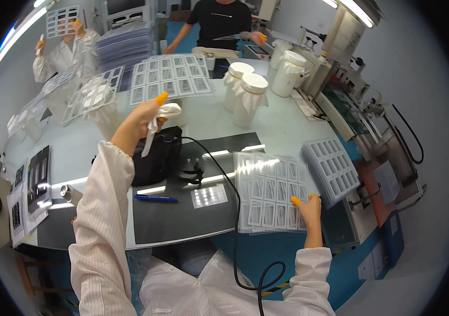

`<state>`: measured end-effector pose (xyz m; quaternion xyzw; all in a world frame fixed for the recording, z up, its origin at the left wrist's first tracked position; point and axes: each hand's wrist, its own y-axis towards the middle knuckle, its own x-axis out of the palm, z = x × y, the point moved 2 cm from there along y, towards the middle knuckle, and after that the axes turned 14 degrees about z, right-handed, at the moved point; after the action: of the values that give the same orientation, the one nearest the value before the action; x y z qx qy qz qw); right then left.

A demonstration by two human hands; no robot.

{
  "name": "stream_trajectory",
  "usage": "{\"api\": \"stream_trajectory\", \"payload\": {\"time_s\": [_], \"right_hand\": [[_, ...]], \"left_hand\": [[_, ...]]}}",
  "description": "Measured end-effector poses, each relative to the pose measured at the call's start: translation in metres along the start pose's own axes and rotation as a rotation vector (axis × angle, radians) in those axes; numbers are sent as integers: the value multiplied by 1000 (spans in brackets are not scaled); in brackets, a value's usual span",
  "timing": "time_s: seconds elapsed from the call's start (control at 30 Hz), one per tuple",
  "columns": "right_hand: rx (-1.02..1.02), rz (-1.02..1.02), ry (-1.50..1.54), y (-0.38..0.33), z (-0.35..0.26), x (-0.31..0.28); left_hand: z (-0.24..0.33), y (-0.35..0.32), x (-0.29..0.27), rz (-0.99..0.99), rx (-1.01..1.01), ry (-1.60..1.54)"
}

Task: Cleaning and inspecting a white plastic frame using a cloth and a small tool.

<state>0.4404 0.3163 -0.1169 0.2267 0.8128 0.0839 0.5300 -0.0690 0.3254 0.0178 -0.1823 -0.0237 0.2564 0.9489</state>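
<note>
My left hand (148,118), with orange finger cots, is closed around a crumpled white cloth (169,110). Just beyond it, a clear sheet with rows of white-framed rectangles (169,79) rests raised above the table; whether my thumb touches its near edge I cannot tell. At the right, my right hand (310,211) grips the right edge of a similar plastic sheet (272,195) on a loose pile, its orange-tipped thumb on top and a finger by the edge. The far side of that grip is hidden.
A black bag (164,158), a blue pen (156,198) and a black cable (219,163) lie nearby. Cloth-covered white containers (251,97) stand farther back. Another sheet stack (332,171) sits right, beside machinery (351,108). Two people work across the table; one holds up a sheet (62,21).
</note>
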Motion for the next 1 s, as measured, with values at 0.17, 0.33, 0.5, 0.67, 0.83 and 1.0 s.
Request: {"api": "stream_trajectory", "payload": {"time_s": [0.17,0.33,0.5,0.67,0.83,1.0], "right_hand": [[-37,200,182,9,12,-3],[289,-37,931,32,-12,-72],[181,81,1250,26,-69,-112],[268,151,1337,-1,-116,-108],[216,-223,1500,-49,-189,-95],[-8,-650,1608,-86,-242,-78]], "left_hand": [[4,-22,2,49,41,76],[-10,-26,-11,-59,104,122],[-8,-32,-14,7,104,16],[-29,-47,-28,-43,317,30],[-74,-110,-102,656,740,253],[-102,-146,-218,1223,848,648]]}}
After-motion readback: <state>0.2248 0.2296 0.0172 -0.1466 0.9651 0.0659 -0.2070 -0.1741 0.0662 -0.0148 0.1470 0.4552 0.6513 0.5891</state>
